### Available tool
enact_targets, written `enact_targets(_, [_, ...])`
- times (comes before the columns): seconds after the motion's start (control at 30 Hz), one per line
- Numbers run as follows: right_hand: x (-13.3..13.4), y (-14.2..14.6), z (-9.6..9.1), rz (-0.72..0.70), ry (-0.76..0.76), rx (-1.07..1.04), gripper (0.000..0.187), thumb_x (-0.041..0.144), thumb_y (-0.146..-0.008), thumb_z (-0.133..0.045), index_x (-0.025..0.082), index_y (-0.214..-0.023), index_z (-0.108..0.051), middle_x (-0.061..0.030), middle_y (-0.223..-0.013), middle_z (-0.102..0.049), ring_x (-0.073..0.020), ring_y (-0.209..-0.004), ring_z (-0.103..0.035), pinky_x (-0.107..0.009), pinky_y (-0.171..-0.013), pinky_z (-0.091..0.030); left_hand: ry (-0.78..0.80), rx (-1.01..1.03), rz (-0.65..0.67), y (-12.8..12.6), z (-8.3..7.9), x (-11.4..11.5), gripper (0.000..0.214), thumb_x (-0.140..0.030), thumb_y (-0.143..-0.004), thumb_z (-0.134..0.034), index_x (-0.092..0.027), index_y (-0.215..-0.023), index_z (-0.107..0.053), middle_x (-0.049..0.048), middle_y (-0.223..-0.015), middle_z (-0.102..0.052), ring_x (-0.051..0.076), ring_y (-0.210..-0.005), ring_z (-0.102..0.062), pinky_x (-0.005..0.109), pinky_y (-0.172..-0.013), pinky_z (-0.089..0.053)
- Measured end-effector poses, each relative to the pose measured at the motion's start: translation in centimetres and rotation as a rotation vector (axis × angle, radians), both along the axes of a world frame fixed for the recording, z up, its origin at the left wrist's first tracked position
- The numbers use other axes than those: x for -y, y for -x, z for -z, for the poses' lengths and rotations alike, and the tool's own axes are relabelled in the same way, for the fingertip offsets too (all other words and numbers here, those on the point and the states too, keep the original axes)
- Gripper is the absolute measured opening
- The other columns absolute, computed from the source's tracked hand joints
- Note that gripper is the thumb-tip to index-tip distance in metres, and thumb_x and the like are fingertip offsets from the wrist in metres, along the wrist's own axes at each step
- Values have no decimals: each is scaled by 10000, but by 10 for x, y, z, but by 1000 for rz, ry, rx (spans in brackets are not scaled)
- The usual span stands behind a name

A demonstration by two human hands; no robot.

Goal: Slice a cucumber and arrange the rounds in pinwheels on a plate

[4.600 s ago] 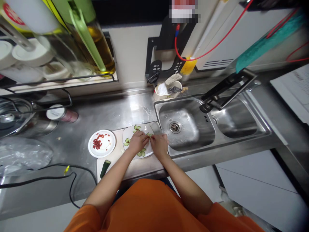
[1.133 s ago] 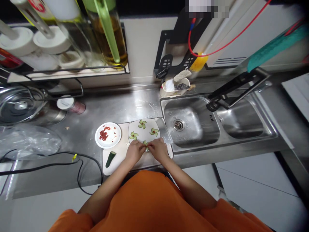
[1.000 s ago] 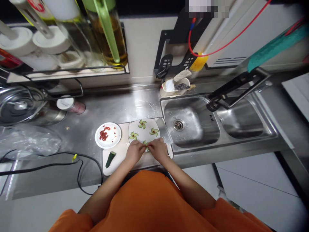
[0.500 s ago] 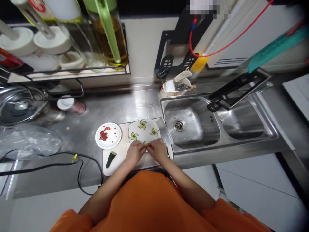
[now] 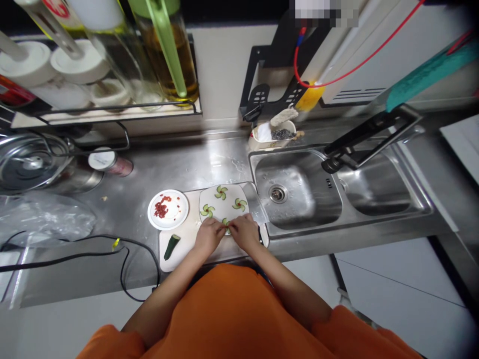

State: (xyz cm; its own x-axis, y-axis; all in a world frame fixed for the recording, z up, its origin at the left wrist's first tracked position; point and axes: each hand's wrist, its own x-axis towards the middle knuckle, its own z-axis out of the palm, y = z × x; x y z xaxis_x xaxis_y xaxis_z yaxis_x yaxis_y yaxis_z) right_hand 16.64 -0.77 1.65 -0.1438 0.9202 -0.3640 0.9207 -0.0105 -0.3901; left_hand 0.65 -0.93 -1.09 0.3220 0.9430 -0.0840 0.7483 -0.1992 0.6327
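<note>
Green slices (image 5: 225, 221) lie on the square plate (image 5: 226, 205), lower centre of the frame, where the left hand (image 5: 207, 236) and right hand (image 5: 245, 233) meet, fingertips bunched close together. The step appears to be arranging this lowest cluster; the next move probably calls for a gentle, level touch. Whether the fingers pinch anything cannot be told; they partly hide the slices.

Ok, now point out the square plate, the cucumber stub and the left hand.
Square plate (image 5: 223, 207), head view: bare white middle.
Cucumber stub (image 5: 171, 247), head view: middle of its dark green side.
Left hand (image 5: 208, 236), head view: back of the hand.
</note>
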Motion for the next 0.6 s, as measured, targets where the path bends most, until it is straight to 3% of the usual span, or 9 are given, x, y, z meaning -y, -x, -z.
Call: enact_targets(0.6, [-6,-14,-7,86,-3,-25,203,303,-862,-504,259,-838,-701,-29,-908,-668,-213,-986,-452,-283,-667,-269,-13,33,-5,3,5,0,135,-264,-818,-602,-200,-811,-720,47,-723,-610,175,-785,-538,307,-753,-431])
